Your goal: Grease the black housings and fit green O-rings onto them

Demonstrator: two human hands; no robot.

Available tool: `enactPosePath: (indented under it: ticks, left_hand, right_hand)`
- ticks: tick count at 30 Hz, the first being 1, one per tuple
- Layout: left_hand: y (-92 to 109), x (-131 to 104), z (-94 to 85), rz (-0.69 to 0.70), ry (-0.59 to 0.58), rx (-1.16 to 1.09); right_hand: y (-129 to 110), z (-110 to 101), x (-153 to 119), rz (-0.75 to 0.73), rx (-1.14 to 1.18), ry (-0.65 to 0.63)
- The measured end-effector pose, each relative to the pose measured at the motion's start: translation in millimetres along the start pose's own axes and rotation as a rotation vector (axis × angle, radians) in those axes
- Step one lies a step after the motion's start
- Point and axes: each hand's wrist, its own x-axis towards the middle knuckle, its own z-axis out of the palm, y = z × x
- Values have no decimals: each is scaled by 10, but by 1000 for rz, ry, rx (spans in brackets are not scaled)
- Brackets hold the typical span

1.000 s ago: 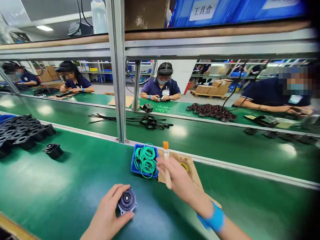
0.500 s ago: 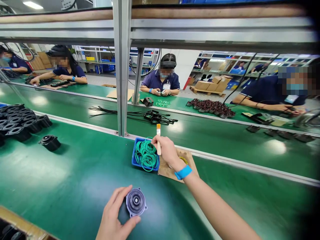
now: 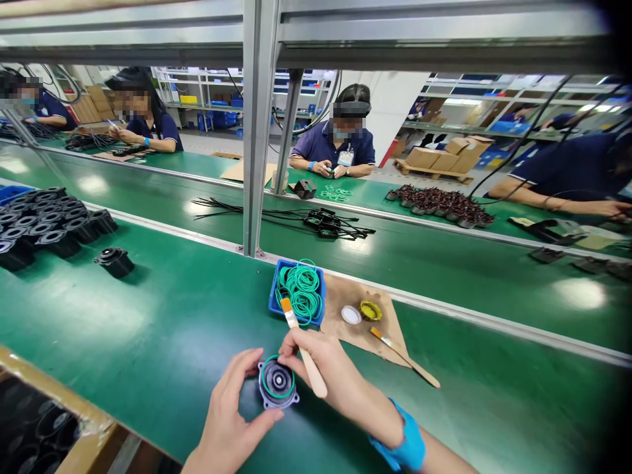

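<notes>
My left hand (image 3: 232, 408) is closed around the side of a round black housing (image 3: 279, 380) with small screw lugs on its rim, near the front of the green surface. A thin green rubber ring (image 3: 279, 397) lies over the housing's top face. Its far edge is pinched between the fingertips of my right hand (image 3: 326, 362). Tucked in that same hand is a paintbrush (image 3: 310, 367) with a pale wooden handle, bristles pointing up and away. Just beyond sits a blue bin (image 3: 272, 306) full of green rubber rings (image 3: 302, 280).
A stained cardboard sheet (image 3: 340, 329) carries a yellow pot (image 3: 370, 311), a white lid (image 3: 351, 315) and a second brush (image 3: 405, 355). Black housings (image 3: 54, 220) cluster at left, one (image 3: 114, 262) apart. A metal post (image 3: 259, 131) rises behind. Co-workers sit across the conveyor.
My right hand has come back from the blue bin to the housing, bringing a green ring and still holding the brush. My left hand keeps its hold. The view has shifted.
</notes>
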Motion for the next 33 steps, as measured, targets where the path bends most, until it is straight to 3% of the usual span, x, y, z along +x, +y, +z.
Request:
enactPosePath:
  ticks: [4,9,13,24,33]
  left_hand:
    - [8,8,-34,115,-22,87]
    - [-52,9,-30,250,-9,206]
    - [-83,21,-6,358,49,261]
    - [-86,-7,87,545,174,286]
    - [-27,-39,136,602,190,293]
  right_hand:
    - [74,45,-80,-73,-65,82]
    - [81,33,-221,-290,-162,18]
    - [155,99,-318,-457,-269,144]
    - [299,267,-521,-547,-316,294]
    - [310,282,-552,-711,-313,284]
